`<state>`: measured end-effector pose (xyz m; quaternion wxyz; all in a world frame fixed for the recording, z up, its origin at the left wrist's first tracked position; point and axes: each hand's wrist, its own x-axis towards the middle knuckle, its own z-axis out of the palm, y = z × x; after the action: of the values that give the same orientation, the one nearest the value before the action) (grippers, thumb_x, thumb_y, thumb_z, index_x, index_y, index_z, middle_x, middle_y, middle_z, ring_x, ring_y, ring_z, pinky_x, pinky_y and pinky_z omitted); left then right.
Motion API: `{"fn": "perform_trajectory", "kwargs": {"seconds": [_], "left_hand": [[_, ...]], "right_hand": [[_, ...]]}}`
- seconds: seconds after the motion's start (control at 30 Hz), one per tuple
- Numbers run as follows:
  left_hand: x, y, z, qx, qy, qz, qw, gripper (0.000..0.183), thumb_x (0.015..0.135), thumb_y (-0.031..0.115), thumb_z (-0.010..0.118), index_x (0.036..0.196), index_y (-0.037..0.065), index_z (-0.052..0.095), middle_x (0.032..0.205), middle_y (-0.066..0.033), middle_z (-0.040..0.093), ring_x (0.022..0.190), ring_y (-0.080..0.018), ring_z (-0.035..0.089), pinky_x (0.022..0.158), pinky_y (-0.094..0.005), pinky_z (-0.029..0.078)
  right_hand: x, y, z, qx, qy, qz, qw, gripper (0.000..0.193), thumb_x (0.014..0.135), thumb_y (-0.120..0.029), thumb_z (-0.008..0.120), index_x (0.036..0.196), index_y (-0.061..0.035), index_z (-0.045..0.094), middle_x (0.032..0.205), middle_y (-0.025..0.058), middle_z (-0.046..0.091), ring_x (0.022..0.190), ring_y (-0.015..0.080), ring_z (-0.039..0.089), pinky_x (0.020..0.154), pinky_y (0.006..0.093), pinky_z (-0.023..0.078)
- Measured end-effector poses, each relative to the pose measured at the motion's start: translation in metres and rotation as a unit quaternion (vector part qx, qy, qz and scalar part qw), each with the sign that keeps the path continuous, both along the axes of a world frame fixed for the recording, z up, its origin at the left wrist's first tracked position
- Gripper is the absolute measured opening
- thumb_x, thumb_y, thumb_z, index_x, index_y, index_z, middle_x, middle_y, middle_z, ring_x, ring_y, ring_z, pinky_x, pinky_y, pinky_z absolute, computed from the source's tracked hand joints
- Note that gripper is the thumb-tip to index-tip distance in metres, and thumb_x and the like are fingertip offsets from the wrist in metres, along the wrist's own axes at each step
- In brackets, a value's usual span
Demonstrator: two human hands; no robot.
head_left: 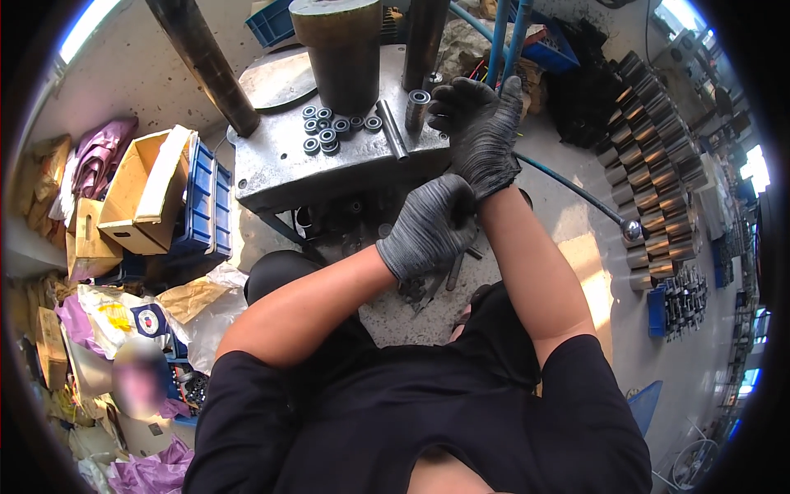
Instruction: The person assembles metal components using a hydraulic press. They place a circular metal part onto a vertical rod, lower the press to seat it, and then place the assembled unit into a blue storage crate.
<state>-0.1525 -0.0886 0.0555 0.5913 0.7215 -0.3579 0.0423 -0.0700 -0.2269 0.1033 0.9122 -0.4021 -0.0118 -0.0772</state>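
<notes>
The left hand [429, 226], in a black ribbed rubber glove, sits at the centre of the frame with its grip pinched on the cuff of the black glove [494, 177] worn by the other hand, right at that wrist. The right hand [479, 123] is raised just above it, in the upper middle of the frame, fingers loosely spread and holding nothing; its fingertips hang in front of the edge of the grey steel press surface [271, 177].

On that worn metal surface, upper centre, a cluster of small black ring bearings [329, 130] lies at the foot of a thick dark cylindrical ram [337, 49]. Just to their right lies a short grey steel rod [392, 130], and beside it stands a small upright metal sleeve [418, 107], close to the right hand's fingers but apart from them.

At the right of the frame, rows of shiny steel cylinders [654, 165] stand on the floor. At the left, an open cardboard box [148, 189] leans against a blue plastic crate [206, 206].
</notes>
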Motion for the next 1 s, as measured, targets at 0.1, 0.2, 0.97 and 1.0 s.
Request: {"fn": "perform_trajectory", "kwargs": {"seconds": [0.1,0.2,0.97,1.0], "left_hand": [[0.005,-0.011,-0.018,-0.043,0.137,0.06,0.988,0.026,0.092,0.005,0.075,0.112,0.002,0.059,0.091,-0.007,0.071,0.081,-0.013,0.068,0.075,-0.0312,0.059],[0.009,-0.008,-0.016,-0.049,0.186,0.083,0.978,0.027,0.092,0.009,0.078,0.111,0.002,0.06,0.091,-0.0074,0.072,0.081,-0.011,0.068,0.076,-0.0305,0.058],[0.014,0.007,-0.006,0.218,-0.174,-0.055,0.959,0.028,0.079,0.012,0.078,0.104,0.007,0.067,0.094,-0.014,0.067,0.095,-0.038,0.067,0.087,-0.0463,0.055],[0.015,0.007,-0.011,0.243,-0.155,-0.039,0.957,0.028,0.08,0.011,0.077,0.106,0.007,0.067,0.095,-0.0143,0.068,0.096,-0.0382,0.067,0.088,-0.0464,0.055]], "right_hand": [[0.012,-0.003,-0.017,-0.11,-0.028,-0.113,0.987,0.069,0.105,-0.069,0.043,0.107,-0.0051,0.069,0.097,0.0169,0.076,0.082,0.0301,0.072,0.074,0.0409,0.059],[0.013,-0.006,-0.027,-0.158,-0.019,-0.161,0.974,0.06,0.107,-0.061,0.047,0.108,-0.0045,0.067,0.094,0.0154,0.075,0.081,0.027,0.072,0.074,0.0375,0.059],[0.013,0.001,-0.074,-0.429,-0.188,-0.179,0.865,0.022,0.102,-0.02,0.072,0.113,-0.0009,0.071,0.1,0.0086,0.075,0.089,0.018,0.071,0.081,0.0317,0.058],[0.021,-0.006,-0.079,-0.515,-0.194,-0.217,0.806,0.019,0.1,-0.015,0.073,0.114,-0.0015,0.071,0.108,0.0114,0.072,0.09,0.0215,0.073,0.083,0.0327,0.059]]}}
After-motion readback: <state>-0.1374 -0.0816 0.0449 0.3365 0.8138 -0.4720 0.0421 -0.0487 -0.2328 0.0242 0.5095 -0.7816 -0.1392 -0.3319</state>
